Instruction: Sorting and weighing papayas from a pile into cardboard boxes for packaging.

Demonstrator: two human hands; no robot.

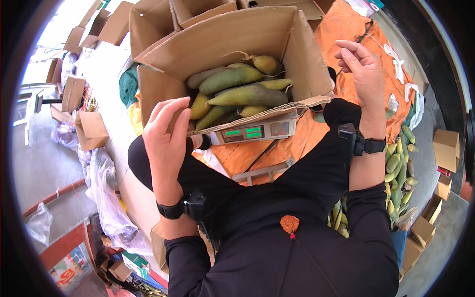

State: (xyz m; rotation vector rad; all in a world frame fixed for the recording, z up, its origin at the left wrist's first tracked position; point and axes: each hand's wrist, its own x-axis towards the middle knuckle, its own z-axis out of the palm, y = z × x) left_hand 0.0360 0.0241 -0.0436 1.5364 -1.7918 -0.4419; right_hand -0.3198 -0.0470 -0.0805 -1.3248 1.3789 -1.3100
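Note:
An open cardboard box (232, 32) stands on a digital scale (262, 131) with a lit green display. Inside lie several long green radishes (247, 97) with thin root tails. At the box's near left corner is my left hand (167, 132), its fingers stretched and the thumb apart; whether it touches the cardboard I cannot tell. Beyond the box's right wall, my right hand (363, 67) is raised in the air, with nothing in its loosely bent, parted fingers.
More radishes (398, 173) are piled on the floor to the right. Orange sheeting (346, 29) lies under and beside the scale. Other cardboard boxes (91, 129) stand left, behind and at the far right (447, 150). Crumpled clear plastic (111, 203) lies at the left.

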